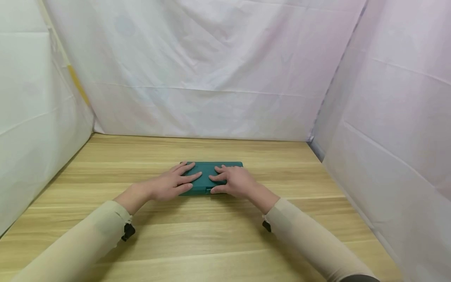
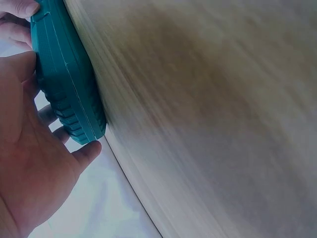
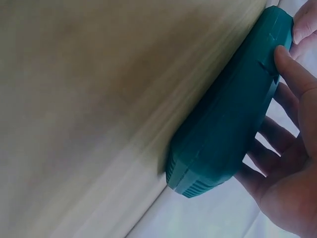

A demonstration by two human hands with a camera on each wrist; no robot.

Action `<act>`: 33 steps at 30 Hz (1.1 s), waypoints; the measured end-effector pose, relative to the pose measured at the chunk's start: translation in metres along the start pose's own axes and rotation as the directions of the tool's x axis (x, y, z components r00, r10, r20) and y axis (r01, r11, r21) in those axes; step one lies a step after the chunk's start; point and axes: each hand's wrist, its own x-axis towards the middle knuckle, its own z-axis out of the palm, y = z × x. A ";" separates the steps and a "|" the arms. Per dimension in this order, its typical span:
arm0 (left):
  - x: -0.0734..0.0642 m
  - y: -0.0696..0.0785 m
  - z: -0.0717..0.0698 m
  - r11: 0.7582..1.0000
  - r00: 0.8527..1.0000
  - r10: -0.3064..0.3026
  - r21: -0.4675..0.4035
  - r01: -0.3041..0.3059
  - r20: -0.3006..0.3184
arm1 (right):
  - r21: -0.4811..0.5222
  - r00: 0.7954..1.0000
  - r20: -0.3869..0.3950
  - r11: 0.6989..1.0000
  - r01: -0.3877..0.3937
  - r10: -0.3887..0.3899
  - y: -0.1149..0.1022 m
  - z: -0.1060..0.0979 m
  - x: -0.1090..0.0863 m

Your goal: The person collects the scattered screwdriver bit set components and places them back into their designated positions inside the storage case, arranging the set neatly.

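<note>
A flat teal plastic case (image 1: 206,180) lies closed on the wooden table, its long side facing me. It has ribbed ends, seen in the left wrist view on the case (image 2: 67,74), and a latch (image 1: 208,190) on the near edge. My left hand (image 1: 172,183) rests on the left part of the lid with fingers spread. On the right part of the lid lies my right hand (image 1: 237,181), its fingers extended and the thumb by the latch. In the right wrist view the case's (image 3: 223,114) front edge shows beside the right thumb.
The wooden table (image 1: 211,243) carries the case near its middle. White cloth (image 1: 204,70) hangs behind the table, with more white sheets (image 1: 394,117) along both sides. A yellow strip (image 1: 78,84) runs up the left back corner.
</note>
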 end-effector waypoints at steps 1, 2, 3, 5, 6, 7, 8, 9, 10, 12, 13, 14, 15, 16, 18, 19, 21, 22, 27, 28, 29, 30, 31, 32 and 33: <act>0.000 0.000 0.000 1.000 1.000 -0.002 0.001 0.002 0.001 | -0.012 1.000 0.007 1.000 0.001 -0.001 0.000 -0.001 0.001; 0.000 0.000 0.000 1.000 1.000 -0.005 0.003 0.005 0.003 | -0.024 1.000 0.014 1.000 0.001 0.000 0.000 -0.001 0.001; 0.000 0.000 0.000 1.000 1.000 -0.004 0.005 0.004 0.003 | -0.033 1.000 0.019 0.999 0.000 0.000 0.000 -0.001 0.002; 0.000 0.000 0.001 1.000 1.000 -0.001 0.006 0.001 0.003 | -0.049 1.000 0.030 0.999 -0.005 0.006 0.000 -0.002 0.002; 0.001 0.000 0.001 1.000 1.000 -0.002 0.005 0.002 0.005 | -0.054 0.999 0.031 0.999 -0.007 0.008 0.000 -0.002 0.002; 0.001 0.000 0.001 1.000 1.000 0.000 0.002 0.000 0.004 | -0.059 0.999 0.032 0.998 -0.009 0.011 0.000 -0.002 0.002; 0.001 0.001 0.001 1.000 1.000 0.003 -0.001 -0.003 0.001 | -0.063 0.999 0.031 0.998 -0.012 0.014 0.000 -0.003 0.002; 0.001 0.001 0.000 1.000 1.000 0.006 -0.006 -0.006 -0.002 | -0.062 1.000 0.027 0.998 -0.013 0.015 0.000 -0.003 0.003; 0.001 0.001 -0.001 1.000 1.000 0.006 -0.009 -0.006 -0.004 | -0.065 0.999 0.026 0.998 -0.016 0.018 0.000 -0.003 0.003; 0.001 0.002 -0.003 1.000 1.000 0.007 -0.011 -0.007 -0.007 | -0.061 0.999 0.020 0.998 -0.024 0.025 0.000 -0.004 0.005; 0.001 0.002 -0.003 1.000 1.000 0.004 -0.012 -0.004 -0.007 | -0.057 0.999 0.019 0.998 -0.029 0.030 0.000 -0.004 0.005; 0.000 0.002 -0.004 1.000 1.000 -0.001 -0.011 0.001 -0.004 | -0.054 0.999 0.017 0.998 -0.031 0.032 0.000 -0.004 0.006; 0.001 0.001 -0.005 1.000 1.000 -0.003 -0.005 0.003 -0.002 | -0.046 0.999 0.016 0.998 -0.033 0.034 0.000 -0.004 0.007; 0.001 0.001 -0.005 1.000 1.000 -0.006 -0.001 0.006 0.002 | -0.040 0.999 0.015 0.999 -0.034 0.035 -0.001 -0.004 0.007; 0.000 -0.001 -0.005 1.000 1.000 -0.014 0.003 0.014 0.010 | -0.026 0.999 0.015 0.999 -0.032 0.032 -0.001 -0.003 0.007; 0.000 -0.001 -0.005 1.000 1.000 -0.018 0.004 0.018 0.015 | -0.019 0.999 0.015 0.999 -0.028 0.029 -0.001 -0.002 0.007; -0.001 -0.003 -0.004 1.000 1.000 -0.019 0.007 0.018 0.019 | -0.011 1.000 0.013 1.000 -0.024 0.024 -0.002 0.000 0.007; -0.001 -0.004 -0.004 1.000 1.000 -0.022 0.005 0.022 0.022 | -0.012 1.000 0.010 1.000 -0.024 0.024 -0.002 0.001 0.007; 0.000 -0.006 -0.003 1.000 1.000 -0.022 0.007 0.022 0.019 | -0.005 1.000 -0.011 1.000 -0.026 0.026 -0.001 0.005 0.007; 0.000 -0.006 -0.003 1.000 1.000 -0.022 0.006 0.022 0.019 | -0.002 1.000 -0.012 1.000 -0.025 0.025 0.000 0.005 0.007; 0.000 -0.007 -0.003 1.000 1.000 -0.023 0.006 0.022 0.018 | 0.001 1.000 -0.012 1.000 -0.025 0.025 0.000 0.005 0.007; 0.000 -0.007 -0.003 1.000 1.000 -0.023 0.006 0.022 0.017 | 0.004 1.000 -0.012 1.000 -0.023 0.023 0.000 0.005 0.007; 0.000 -0.007 -0.003 1.000 1.000 -0.023 0.004 0.023 0.017 | 0.005 1.000 -0.012 1.000 -0.021 0.021 0.000 0.005 0.007; 0.000 -0.007 -0.003 1.000 1.000 -0.023 0.003 0.023 0.017 | 0.006 1.000 -0.010 1.000 -0.020 0.020 0.000 0.005 0.007; 0.000 -0.007 -0.003 1.000 1.000 -0.022 0.002 0.022 0.016 | 0.007 1.000 -0.009 1.000 -0.020 0.020 0.000 0.005 0.007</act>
